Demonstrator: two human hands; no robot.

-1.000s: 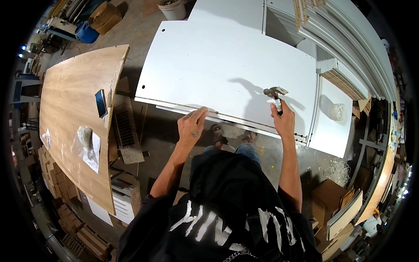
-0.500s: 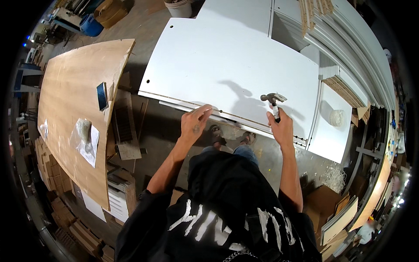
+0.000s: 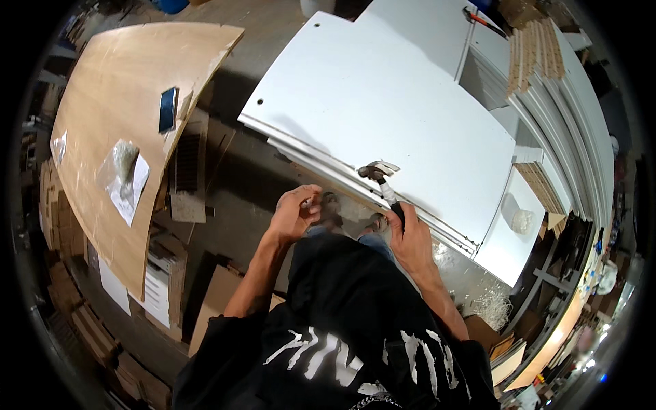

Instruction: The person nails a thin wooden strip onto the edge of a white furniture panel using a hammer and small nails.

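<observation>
My right hand (image 3: 413, 236) grips the dark lower handle of a claw hammer (image 3: 388, 191). Its metal head is up and points left, over the near edge of a white panel (image 3: 383, 102). Small dark fittings or holes dot that edge, mostly toward its right end. Off the panel, in front of my body, my left hand (image 3: 294, 213) has its fingers curled in. Something small and pale may be between the fingertips, too small to name. Under the top panel another white board shows along the front.
To the left, a wooden sheet (image 3: 137, 75) carries a phone (image 3: 168, 109) and a clear bag (image 3: 125, 160) on paper. White boards (image 3: 560, 130) are stacked at right, near a small bag of pale pieces (image 3: 523, 221). An orange-handled tool (image 3: 484, 22) lies at the back.
My left hand has left the panel's edge and drawn back toward me, fingers curling. The hammer has come left and nearer in my right hand. The whole view has turned somewhat.
</observation>
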